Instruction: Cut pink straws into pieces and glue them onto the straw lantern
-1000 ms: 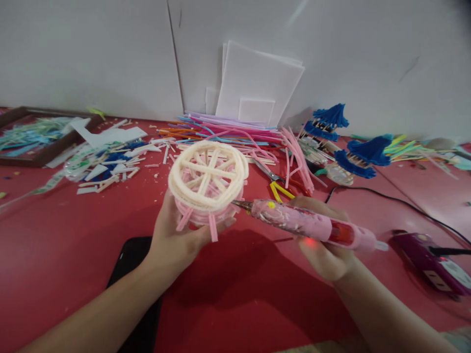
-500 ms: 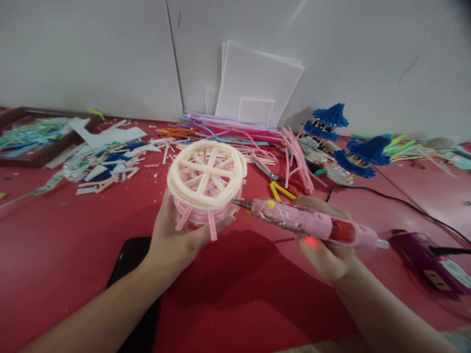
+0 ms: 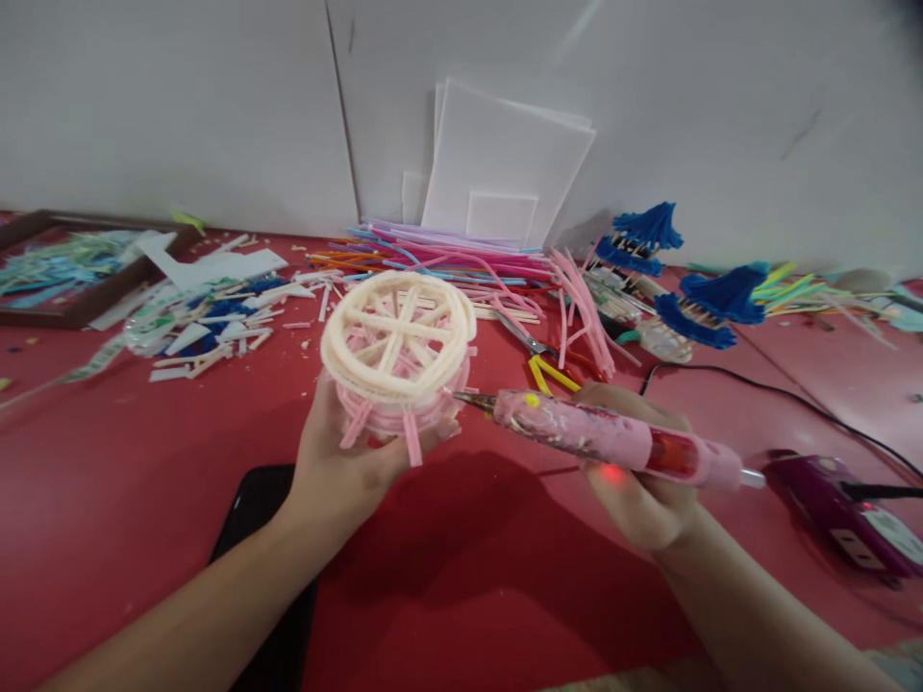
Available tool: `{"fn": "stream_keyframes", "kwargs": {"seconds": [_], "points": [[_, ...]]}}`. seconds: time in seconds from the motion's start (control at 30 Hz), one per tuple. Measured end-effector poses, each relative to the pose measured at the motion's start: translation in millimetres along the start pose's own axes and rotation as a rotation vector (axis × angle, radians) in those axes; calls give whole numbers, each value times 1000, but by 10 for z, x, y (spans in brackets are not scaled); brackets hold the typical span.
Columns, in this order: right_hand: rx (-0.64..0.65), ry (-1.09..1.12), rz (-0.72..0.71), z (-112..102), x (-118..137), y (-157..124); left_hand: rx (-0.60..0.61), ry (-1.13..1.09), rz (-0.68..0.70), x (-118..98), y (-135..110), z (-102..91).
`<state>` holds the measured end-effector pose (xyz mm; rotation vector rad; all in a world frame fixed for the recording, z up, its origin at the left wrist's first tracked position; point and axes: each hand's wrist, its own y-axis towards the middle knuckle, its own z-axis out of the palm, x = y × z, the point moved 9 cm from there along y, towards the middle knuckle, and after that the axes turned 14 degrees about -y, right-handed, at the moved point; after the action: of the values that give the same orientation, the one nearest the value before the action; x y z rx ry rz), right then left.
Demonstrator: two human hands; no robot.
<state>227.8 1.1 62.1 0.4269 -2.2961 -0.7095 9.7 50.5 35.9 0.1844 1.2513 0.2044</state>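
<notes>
My left hand (image 3: pixel 346 471) grips a round pipe-cleaner model (image 3: pixel 398 336) from below and the side. Its top is a cream ring with crossing spokes; the lower part is pink, with short pink legs sticking out. In my right hand (image 3: pixel 641 490) lies a pink hot glue pen (image 3: pixel 577 428), its body smeared and a red light glowing near my thumb. The pen's dark metal tip is at the right edge of the model, close under the cream ring; whether they touch I cannot tell.
Yellow-handled pliers (image 3: pixel 544 370) lie behind the pen, near pink pipe cleaners (image 3: pixel 584 317). Blue-roofed models (image 3: pixel 710 303) stand at right, above a purple power strip (image 3: pixel 843 519) with a black cable. A black phone (image 3: pixel 252 509) is under my left forearm. White scraps (image 3: pixel 216 327) lie left.
The model has shifted slightly left and its cream top tilts a little, leaving a small gap from the pen tip. My right hand and the pen have hardly moved.
</notes>
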Motion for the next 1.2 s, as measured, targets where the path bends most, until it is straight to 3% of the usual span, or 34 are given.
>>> {"fn": "stream_keyframes", "kwargs": {"seconds": [0.2, 0.47, 1.0, 1.2], "points": [[4, 18, -121, -2, 112, 5, -30, 13, -30, 10, -11, -14], [4, -15, -149, -11, 146, 15, -51, -9, -13, 52, 10, -77], [-12, -37, -143, -33, 128, 19, -20, -5, -35, 44, 5, -29], [2, -79, -158, -39, 150, 25, 9, 54, 67, -71, 14, 10]]}}
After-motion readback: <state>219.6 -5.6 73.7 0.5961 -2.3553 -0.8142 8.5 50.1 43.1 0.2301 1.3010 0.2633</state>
